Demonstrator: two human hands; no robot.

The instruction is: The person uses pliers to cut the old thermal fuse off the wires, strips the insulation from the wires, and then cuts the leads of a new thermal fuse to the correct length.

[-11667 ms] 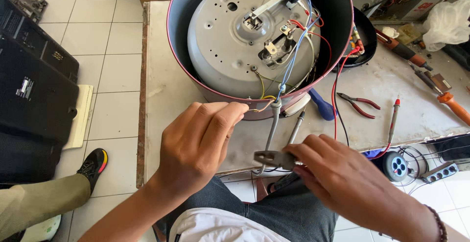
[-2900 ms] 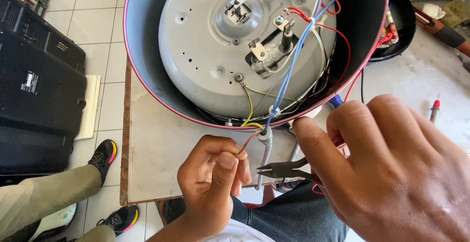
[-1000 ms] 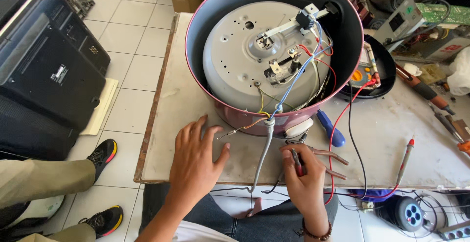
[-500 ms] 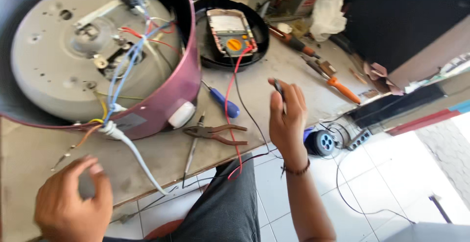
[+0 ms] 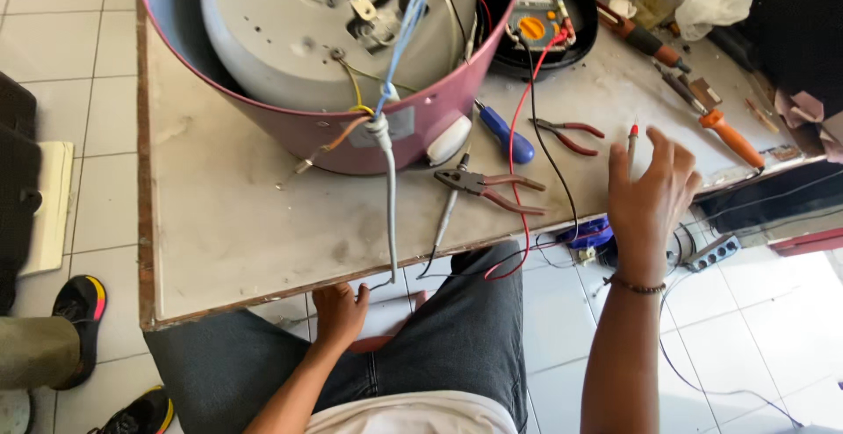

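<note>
Reaching right hand [image 5: 652, 195] beside probe [image 5: 632, 138]

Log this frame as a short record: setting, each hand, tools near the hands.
Setting: worktable bearing an upturned pink-walled appliance, wires hanging out
Left hand: empty, at the table's near edge below the grey cord
Right hand: open, fingers spread, holding nothing, beside the red-tipped probe
Nearby tools: pliers, blue-handled screwdriver, small red-handled cutters
Farther back: meter with orange dial
</note>
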